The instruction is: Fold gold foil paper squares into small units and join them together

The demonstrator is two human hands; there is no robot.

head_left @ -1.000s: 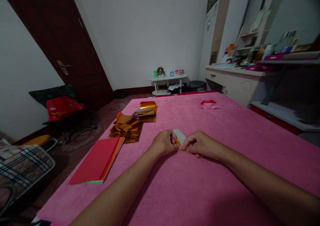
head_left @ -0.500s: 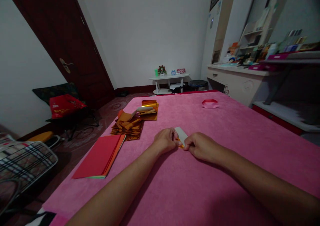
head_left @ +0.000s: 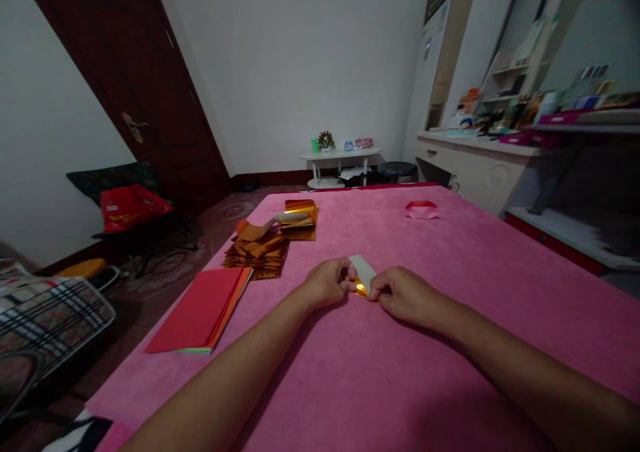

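Note:
A small sheet of gold foil paper [head_left: 364, 270], pale grey on its upper face with a shiny gold strip at the near edge, sits between my two hands over the pink cloth [head_left: 320, 385]. My left hand [head_left: 332, 283] pinches its left side, thumb beside the gold part. On the right edge, my right hand [head_left: 404, 295] closes with its fingers curled and thumb pressed down. Parts of the paper are hidden behind the fingers of both hands.
Left of my hands lie red and coloured paper sheets [head_left: 203, 311], folded gold-brown papers [head_left: 257, 252] and a gold foil paper stack [head_left: 301, 222]. A pink folded-paper piece [head_left: 421, 210] stands at the far right. A dresser [head_left: 470, 165] stands beyond the right edge.
More of the shiny gold strip shows between my hands, as my left fingers have shifted slightly left. My right hand keeps its grip. The camera view has moved slightly.

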